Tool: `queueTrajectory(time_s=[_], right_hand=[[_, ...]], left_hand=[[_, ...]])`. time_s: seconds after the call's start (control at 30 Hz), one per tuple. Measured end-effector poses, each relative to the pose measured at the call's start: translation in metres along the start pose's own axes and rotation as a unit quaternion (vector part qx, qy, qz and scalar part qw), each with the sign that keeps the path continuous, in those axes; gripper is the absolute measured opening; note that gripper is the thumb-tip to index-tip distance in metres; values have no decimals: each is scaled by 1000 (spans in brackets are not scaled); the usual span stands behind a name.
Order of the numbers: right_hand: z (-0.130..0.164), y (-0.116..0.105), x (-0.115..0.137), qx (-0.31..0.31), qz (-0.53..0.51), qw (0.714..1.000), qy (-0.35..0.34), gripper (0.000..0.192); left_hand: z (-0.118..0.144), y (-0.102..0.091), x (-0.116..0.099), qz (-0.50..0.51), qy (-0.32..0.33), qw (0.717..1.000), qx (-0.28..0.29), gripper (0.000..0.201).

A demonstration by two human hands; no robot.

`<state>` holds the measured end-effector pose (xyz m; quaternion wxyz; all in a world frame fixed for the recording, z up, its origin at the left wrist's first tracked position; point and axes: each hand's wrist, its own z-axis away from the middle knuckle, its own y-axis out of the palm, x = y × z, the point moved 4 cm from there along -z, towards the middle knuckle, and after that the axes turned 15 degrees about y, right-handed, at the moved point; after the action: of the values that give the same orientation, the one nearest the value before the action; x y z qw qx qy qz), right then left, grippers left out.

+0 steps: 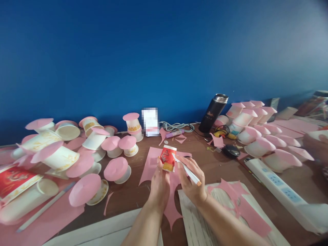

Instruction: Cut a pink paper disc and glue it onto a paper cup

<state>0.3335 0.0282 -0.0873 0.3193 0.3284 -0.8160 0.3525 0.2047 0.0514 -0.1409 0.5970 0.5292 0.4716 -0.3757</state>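
1. The left hand [159, 181] grips a red paper cup [167, 158] upside down, above a pink paper sheet [153, 164] on the surface [133, 194].
2. The right hand [191, 179] holds a white pen [188, 171], its tip touching the cup.
3. Pink-topped cups [116, 169] (many tipped over) crowd both sides.

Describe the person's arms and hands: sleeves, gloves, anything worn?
Both forearms are bare right to the bottom edge of the picture, with no sleeve in view. The left hand and right hand have no gloves. No watch, band or ring shows on wrists or fingers. No cables or markings.
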Motion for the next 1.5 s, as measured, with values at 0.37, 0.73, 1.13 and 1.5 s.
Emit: queueTrajectory(time_s=[0.37,0.73,1.13,1.5], right_hand=[[-2,-1,0,-14,11,1000,-1,26],[-2,0,-5,-17,27,999,2,27],[-2,0,-4,-20,24,999,-3,27],[-2,0,-4,-19,26,999,-3,27]], left_hand=[[-1,-1,-3,-81,20,997,7,30],[0,2,-5,51,-7,998,-27,29],[1,2,0,75,-21,997,-20,18],[0,4,-3,-46,21,999,17,24]])
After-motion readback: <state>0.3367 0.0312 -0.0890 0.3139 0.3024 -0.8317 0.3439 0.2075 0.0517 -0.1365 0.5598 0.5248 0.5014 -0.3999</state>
